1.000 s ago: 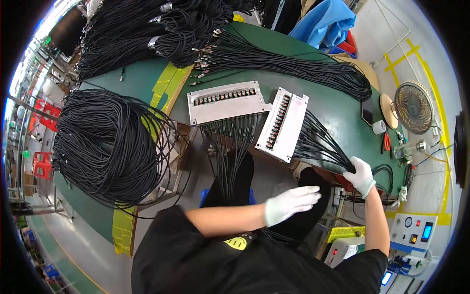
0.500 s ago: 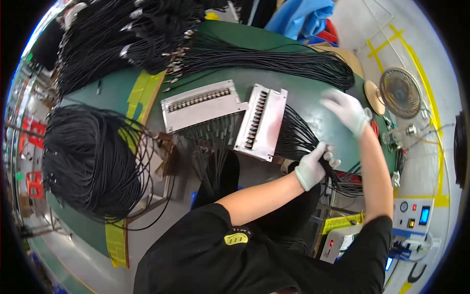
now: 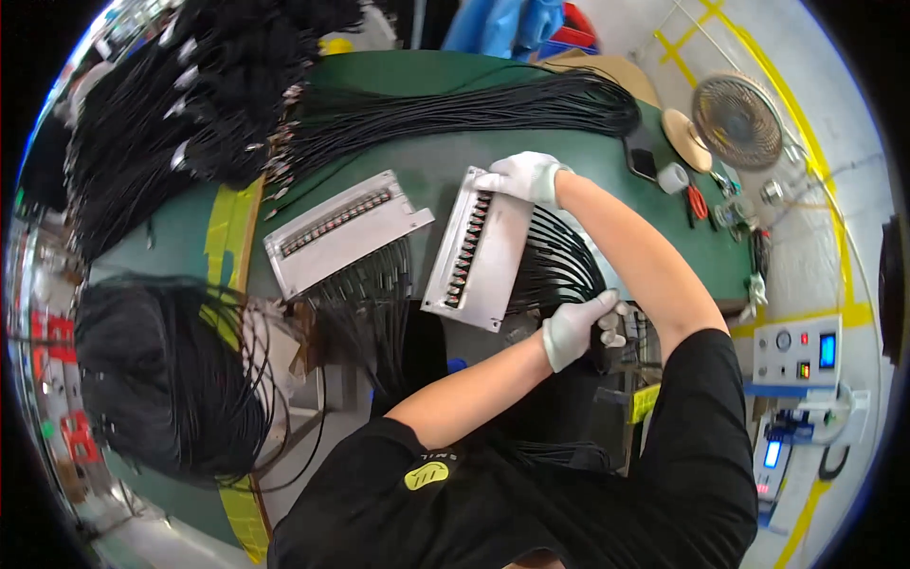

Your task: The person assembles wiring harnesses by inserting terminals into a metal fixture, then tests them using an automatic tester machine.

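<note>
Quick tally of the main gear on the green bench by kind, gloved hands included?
Grey connector fixture plates: 2 (near left hand one, other)
Gloved hands: 2 (right hand on the plate's top)
Desk fan: 1
Tape roll: 1
Phone: 1
Total: 7

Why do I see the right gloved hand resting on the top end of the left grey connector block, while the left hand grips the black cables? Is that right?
Not quite. In the head view the right hand rests on the right connector block, not the left connector block. The left hand does grip the black cables.
</note>
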The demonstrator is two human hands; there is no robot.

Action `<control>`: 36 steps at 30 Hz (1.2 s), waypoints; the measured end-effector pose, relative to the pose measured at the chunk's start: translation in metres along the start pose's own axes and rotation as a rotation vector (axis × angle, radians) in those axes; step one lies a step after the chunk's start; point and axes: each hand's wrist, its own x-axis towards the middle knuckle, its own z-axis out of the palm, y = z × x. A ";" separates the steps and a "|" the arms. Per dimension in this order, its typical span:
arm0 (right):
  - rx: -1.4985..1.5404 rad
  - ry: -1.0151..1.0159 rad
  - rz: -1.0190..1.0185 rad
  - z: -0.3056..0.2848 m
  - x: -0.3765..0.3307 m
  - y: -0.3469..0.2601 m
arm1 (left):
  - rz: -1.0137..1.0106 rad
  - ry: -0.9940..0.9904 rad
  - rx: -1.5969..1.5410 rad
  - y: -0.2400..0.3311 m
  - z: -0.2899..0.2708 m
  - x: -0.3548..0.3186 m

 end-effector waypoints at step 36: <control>1.064 1.641 1.824 0.524 -0.742 0.128 | -1.056 -0.875 1.010 -0.303 0.118 -0.007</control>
